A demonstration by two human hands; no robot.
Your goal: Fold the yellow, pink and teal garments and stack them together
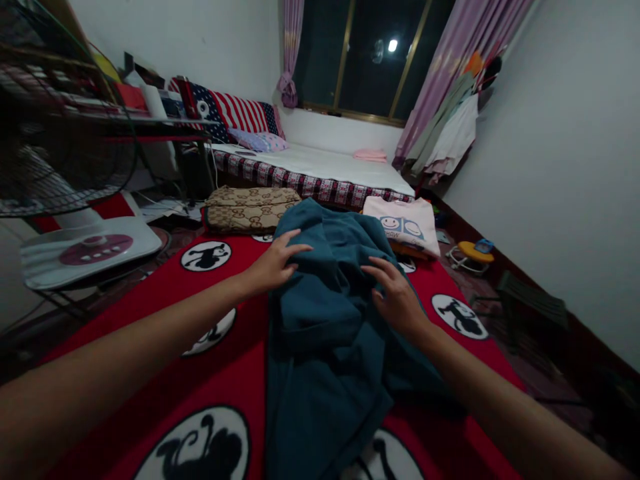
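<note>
Red bedspread [150,313], teal garment [325,313] under both hands' spread fingers [295,250]

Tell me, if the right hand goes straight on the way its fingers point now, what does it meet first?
The right hand points forward and slightly left, over the teal garment. It would probably meet the raised folds of that garment first; depth is hard to judge. The left hand lies further left, on the same cloth.

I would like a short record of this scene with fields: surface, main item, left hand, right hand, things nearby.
surface: red bedcover with black cartoon circles
main item: crumpled teal garment
left hand: open, resting on garment's left edge
right hand: open, fingers spread on garment
things nearby: folded white T-shirt, beige patterned cushion, standing fan
</note>
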